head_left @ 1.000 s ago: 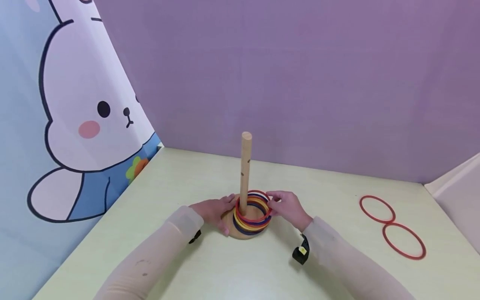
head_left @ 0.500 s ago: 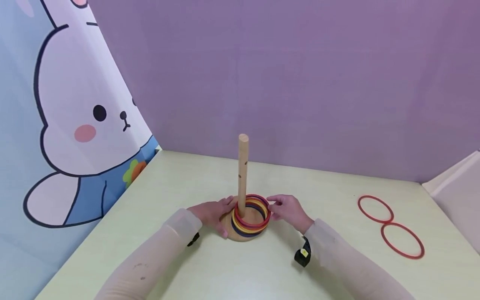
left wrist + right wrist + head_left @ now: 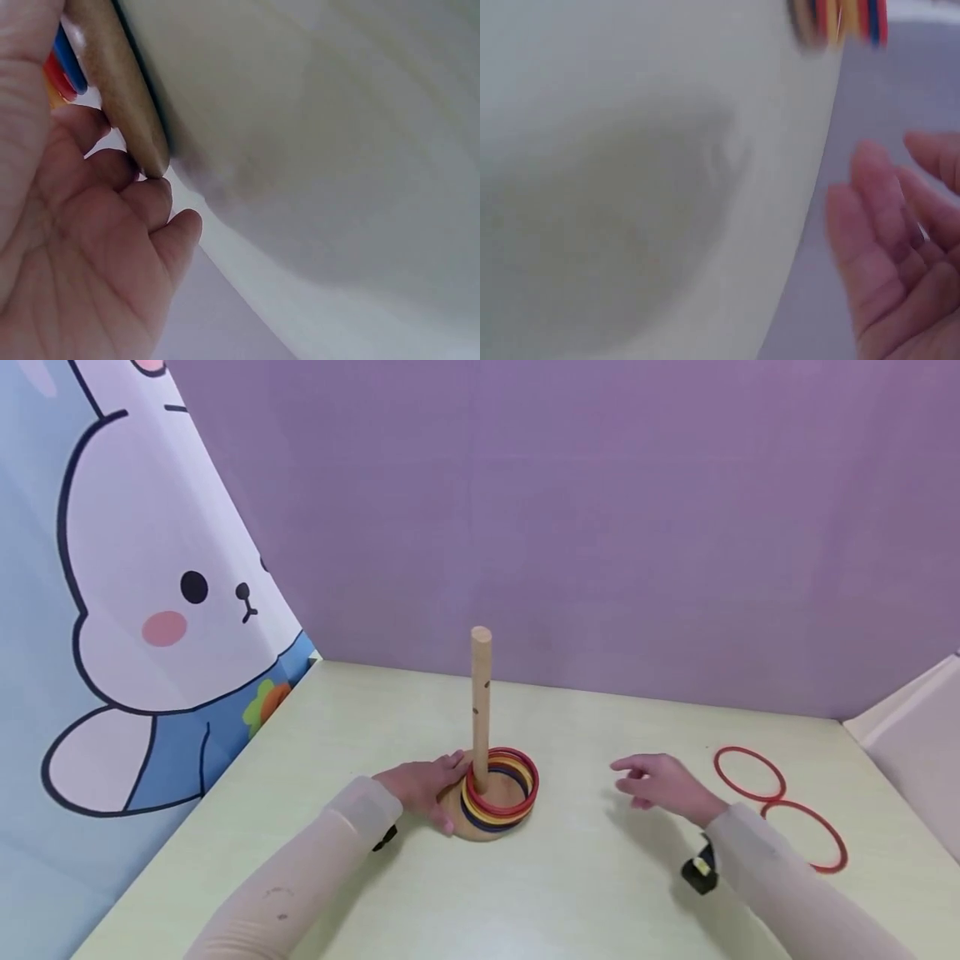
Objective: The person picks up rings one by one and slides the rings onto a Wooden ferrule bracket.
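A wooden ring-toss stand [image 3: 481,710] has an upright post on a round base. Around the post's foot lies a stack of red, yellow and blue rings [image 3: 504,811], off-centre toward the right. My left hand [image 3: 420,787] grips the left edge of the base, thumb in front and fingers behind. In the left wrist view, curled fingertips touch the rim of the base [image 3: 124,90]. My right hand [image 3: 663,783] is over the table between the stand and two loose rings, fingers loosely bent and nothing held. The right wrist view shows that hand [image 3: 907,262] blurred, apart from the stacked rings [image 3: 866,19].
Two loose red rings, a far one [image 3: 721,770] and a nearer one [image 3: 842,852], lie on the pale table [image 3: 570,893] at the right. My right forearm partly covers the nearer ring. A purple backdrop [image 3: 570,527] stands behind, with a rabbit-print cloth [image 3: 150,568] at left.
My right hand has left the stacked rings and moved right toward the loose red rings. The upper rings have settled on the stack. My left hand stays at the base.
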### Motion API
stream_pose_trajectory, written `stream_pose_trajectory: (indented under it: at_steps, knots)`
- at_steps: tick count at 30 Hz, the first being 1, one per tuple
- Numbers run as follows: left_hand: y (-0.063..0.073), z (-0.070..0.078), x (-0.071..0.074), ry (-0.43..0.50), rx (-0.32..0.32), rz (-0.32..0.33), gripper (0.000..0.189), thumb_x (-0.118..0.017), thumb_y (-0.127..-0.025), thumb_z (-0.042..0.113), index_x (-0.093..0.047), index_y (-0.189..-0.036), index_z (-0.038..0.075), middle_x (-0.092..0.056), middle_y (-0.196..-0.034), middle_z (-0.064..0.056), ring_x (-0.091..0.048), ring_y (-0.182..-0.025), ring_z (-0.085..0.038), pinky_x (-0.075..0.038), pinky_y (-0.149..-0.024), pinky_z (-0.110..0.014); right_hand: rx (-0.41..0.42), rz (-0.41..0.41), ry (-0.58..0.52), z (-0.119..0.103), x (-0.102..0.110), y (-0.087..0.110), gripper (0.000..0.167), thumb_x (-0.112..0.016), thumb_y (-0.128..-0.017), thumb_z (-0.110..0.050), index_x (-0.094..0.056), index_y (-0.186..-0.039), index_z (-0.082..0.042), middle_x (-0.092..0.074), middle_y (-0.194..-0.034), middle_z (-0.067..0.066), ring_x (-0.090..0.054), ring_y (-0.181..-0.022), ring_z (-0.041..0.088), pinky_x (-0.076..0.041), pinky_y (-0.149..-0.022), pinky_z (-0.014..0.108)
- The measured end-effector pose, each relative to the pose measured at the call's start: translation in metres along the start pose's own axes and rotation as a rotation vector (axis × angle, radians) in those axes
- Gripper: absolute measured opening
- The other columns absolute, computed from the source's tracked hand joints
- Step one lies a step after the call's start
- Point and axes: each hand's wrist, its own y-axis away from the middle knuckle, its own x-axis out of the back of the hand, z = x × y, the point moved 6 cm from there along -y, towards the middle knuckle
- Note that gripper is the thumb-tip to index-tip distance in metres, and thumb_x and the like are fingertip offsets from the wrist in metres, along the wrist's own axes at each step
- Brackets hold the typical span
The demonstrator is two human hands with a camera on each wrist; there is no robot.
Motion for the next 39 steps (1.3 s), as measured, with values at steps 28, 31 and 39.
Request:
stream_pose_trajectory:
  at_steps: [28, 31, 39]
  knots:
    - [0.003, -0.004, -0.002, 0.051, -0.021, 0.002, 0.103, -0.082, -0.074, 0.037, -0.021, -0.154, 0.017, -0.014, -0.16, -0.005, -0.029, -0.14, -0.03, -0.031, -0.109, -0.045, 0.158, 0.117, 0.753, 0.116, 0.117, 0.071, 0.026, -0.072, -0.065, 0.013, -0.075, -0.086, -0.003, -0.069, -0.08, 0.003, -0.06, -0.074, 0.009, -0.052, -0.069, 0.036]
    - [0.002, -0.003, -0.001, 0.055, -0.028, 0.0, 0.102, -0.082, -0.074, 0.035, -0.021, -0.154, 0.017, -0.014, -0.16, -0.006, -0.029, -0.14, -0.031, -0.032, -0.109, -0.045, 0.129, 0.071, 0.743, 0.122, 0.116, 0.07, 0.028, -0.068, -0.066, 0.014, -0.074, -0.089, -0.001, -0.07, -0.082, 0.006, -0.058, -0.073, 0.008, -0.05, -0.067, 0.033]
    - [0.004, -0.001, 0.0, 0.043, -0.025, -0.011, 0.102, -0.082, -0.075, 0.035, -0.02, -0.154, 0.016, -0.014, -0.16, -0.006, -0.028, -0.14, -0.03, -0.031, -0.109, -0.046, 0.063, 0.049, 0.692, 0.135, 0.115, 0.069, 0.031, -0.064, -0.066, 0.015, -0.073, -0.092, 0.002, -0.07, -0.086, 0.012, -0.054, -0.072, 0.01, -0.047, -0.064, 0.03]
